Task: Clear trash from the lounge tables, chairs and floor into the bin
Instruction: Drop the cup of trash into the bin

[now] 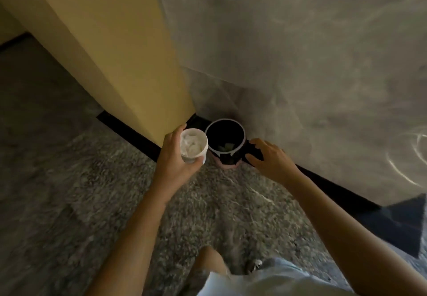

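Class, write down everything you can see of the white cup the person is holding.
The white cup is round and open-topped, paper or plastic by its look, with crumpled white tissue inside. The left hand grips its side, holding it roughly upright beside the bin, above the floor.

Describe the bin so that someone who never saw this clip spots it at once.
Find the corner where the yellow wall meets the grey marble wall. On the floor there stands the bin, small and round. Unlike the white cup in the left hand beside it, it is black inside with a pale rim.
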A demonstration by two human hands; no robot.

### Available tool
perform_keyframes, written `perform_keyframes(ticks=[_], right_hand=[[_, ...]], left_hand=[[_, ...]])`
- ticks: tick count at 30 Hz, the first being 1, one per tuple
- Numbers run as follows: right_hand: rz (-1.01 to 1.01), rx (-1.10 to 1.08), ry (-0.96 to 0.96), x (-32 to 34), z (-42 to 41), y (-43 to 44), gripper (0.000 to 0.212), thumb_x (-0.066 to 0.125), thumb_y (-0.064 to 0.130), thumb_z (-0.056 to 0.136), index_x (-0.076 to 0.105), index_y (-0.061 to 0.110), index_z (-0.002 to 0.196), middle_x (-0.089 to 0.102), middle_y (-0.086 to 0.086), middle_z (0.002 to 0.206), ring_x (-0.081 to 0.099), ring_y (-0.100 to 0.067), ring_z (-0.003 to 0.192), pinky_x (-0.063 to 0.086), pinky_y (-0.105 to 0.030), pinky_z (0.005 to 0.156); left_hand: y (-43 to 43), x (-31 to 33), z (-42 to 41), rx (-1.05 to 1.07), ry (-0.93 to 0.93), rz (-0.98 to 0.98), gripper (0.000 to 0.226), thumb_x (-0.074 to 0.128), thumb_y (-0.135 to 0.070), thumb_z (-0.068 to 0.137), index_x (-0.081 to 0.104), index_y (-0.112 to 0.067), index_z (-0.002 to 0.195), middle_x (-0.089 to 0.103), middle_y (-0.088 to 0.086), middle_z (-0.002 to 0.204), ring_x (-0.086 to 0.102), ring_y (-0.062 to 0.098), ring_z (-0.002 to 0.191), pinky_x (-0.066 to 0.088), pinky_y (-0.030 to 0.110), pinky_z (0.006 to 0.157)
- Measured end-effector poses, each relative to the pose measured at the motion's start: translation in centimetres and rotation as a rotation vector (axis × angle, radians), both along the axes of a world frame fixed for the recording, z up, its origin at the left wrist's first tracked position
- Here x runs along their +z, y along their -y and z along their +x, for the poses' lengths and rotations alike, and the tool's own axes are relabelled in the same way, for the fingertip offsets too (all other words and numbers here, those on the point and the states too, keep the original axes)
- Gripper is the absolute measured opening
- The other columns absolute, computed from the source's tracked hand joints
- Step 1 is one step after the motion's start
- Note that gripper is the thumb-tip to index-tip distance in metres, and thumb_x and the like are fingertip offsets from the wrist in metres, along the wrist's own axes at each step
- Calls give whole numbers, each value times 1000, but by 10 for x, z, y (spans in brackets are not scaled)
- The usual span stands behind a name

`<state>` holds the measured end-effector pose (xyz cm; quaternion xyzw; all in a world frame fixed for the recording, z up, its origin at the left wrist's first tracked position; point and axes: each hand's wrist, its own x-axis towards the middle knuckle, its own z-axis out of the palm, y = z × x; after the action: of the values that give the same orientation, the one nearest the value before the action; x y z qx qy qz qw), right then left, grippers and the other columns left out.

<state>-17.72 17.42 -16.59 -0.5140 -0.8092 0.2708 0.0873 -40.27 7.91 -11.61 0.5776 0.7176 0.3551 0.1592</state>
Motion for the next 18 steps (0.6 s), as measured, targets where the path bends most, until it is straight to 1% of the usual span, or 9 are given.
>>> perform_keyframes(ticks=[3, 6, 9, 11, 14, 16, 18], right_hand=[[-33, 12, 17, -11, -25, -54, 54, 43, 50, 92, 33, 23, 139, 51, -6, 133, 52, -26, 115, 41, -36, 91], [-41, -23, 31, -29, -42, -107, 54, 44, 50, 92, 34, 23, 138, 51, -7, 132, 51, -27, 116, 42, -39, 94], [-43, -103, 64, -53, -60, -165, 53, 44, 51, 91, 33, 26, 137, 50, -6, 133, 49, -28, 117, 38, -40, 96], [-56, -145, 89, -70, -75, -204, 55, 46, 51, 90, 33, 28, 137, 47, -5, 135, 46, -28, 119, 33, -41, 97], [-132, -163, 127, -92, -106, -255, 61, 51, 50, 88, 28, 27, 140, 39, -5, 141, 38, -28, 126, 28, -42, 101], [-163, -161, 112, -108, -130, -286, 65, 54, 47, 87, 26, 27, 142, 37, -4, 143, 34, -28, 128, 26, -41, 102], [-183, -161, 83, -122, -151, -316, 66, 57, 44, 85, 26, 27, 141, 37, -4, 143, 34, -28, 129, 25, -41, 103]], left_hand=[[-61, -7, -30, 4, -23, -24, 74, 73, -26, 76, 33, -21, 138, 40, 4, 131, 40, 11, 114, 37, 24, 82], [-133, -24, -56, -43, -25, -51, 75, 73, -25, 76, 33, -20, 139, 41, 6, 129, 42, 16, 114, 37, 23, 80], [-214, -50, -81, -128, -8, -78, 75, 73, -24, 76, 33, -20, 139, 40, 6, 129, 43, 19, 114, 37, 25, 80], [-269, -70, -96, -196, 11, -104, 76, 74, -23, 76, 32, -17, 140, 39, 8, 130, 43, 22, 116, 38, 25, 81], [-339, -99, -116, -265, 17, -182, 80, 76, -19, 75, 31, -13, 141, 38, 11, 133, 41, 23, 120, 34, 17, 82], [-375, -119, -126, -338, 41, -225, 81, 76, -16, 74, 30, -11, 141, 37, 13, 135, 39, 23, 122, 29, 10, 83], [-407, -139, -135, -381, 52, -261, 81, 76, -14, 74, 30, -9, 140, 37, 15, 136, 37, 23, 123, 26, 8, 85]])
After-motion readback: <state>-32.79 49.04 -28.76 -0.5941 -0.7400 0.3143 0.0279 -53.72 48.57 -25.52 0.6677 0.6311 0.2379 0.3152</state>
